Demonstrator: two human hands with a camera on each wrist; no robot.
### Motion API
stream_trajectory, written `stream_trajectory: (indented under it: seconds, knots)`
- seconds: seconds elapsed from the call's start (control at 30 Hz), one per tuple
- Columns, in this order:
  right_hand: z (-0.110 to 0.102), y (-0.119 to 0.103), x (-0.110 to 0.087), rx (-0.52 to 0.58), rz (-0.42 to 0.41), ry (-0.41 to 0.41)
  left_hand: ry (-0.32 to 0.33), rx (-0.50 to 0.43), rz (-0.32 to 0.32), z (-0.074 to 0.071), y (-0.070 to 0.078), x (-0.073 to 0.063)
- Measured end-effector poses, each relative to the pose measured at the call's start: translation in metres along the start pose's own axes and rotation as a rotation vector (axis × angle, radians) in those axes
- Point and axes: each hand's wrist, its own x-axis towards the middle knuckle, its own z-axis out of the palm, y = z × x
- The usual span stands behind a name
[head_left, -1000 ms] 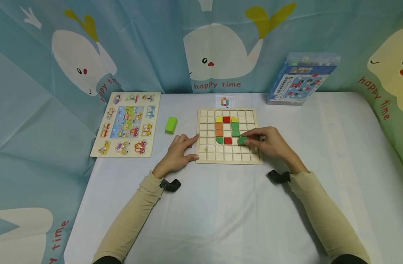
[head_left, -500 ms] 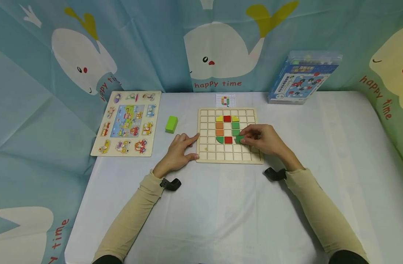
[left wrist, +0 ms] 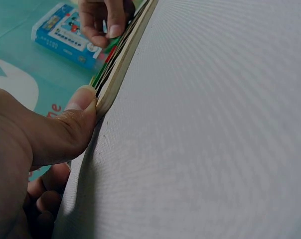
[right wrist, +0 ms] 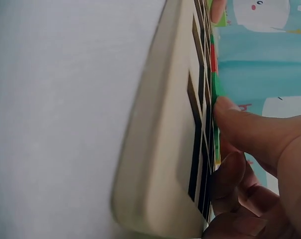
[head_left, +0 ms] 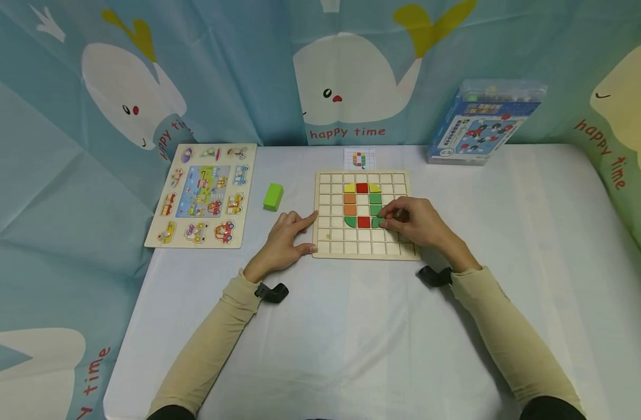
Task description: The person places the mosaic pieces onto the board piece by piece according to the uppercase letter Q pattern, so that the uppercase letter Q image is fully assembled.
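Note:
A wooden grid board [head_left: 365, 255] lies on the white table, bearing a ring of yellow, red, orange and green tiles. My right hand [head_left: 417, 221] pinches a green tile [head_left: 376, 222] with a rounded corner between thumb and fingers, at the ring's lower right cell beside a red tile [head_left: 363, 222]. In the right wrist view the thumb tip presses this green piece [right wrist: 218, 88]. My left hand [head_left: 284, 240] braces the board's left edge, index finger and thumb stretched out. The left wrist view shows the thumb [left wrist: 80, 112] against the board's corner; other fingers are partly hidden.
A small printed pattern card [head_left: 359, 158] lies behind the board. Left of it sits a light green block [head_left: 272, 197], then a picture puzzle board [head_left: 154, 238] with vehicle pieces. A blue box [head_left: 483, 125] stands at the back right, before a whale-print curtain [head_left: 268, 70].
My right hand has moved slightly left with the green tile, from beside the ring into its lower right cell. The left hand has stayed at the board's edge.

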Motion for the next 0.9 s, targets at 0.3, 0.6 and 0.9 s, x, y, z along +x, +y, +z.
stream_trajectory:
  seconds: [0.3, 0.6, 0.9]
  knots:
    - [0.002, -0.002, 0.0, -0.025, -0.011, 0.012, 0.006, -0.009, 0.01, 0.0, 0.0, 0.0]
    - [0.0, -0.006, 0.003, -0.053, -0.008, 0.005, 0.001, -0.009, 0.008, 0.001, 0.0, 0.0]
    - [-0.009, -0.004, -0.004, -0.031, 0.002, 0.025, -0.003, -0.014, 0.001, -0.001, 0.001, -0.001]
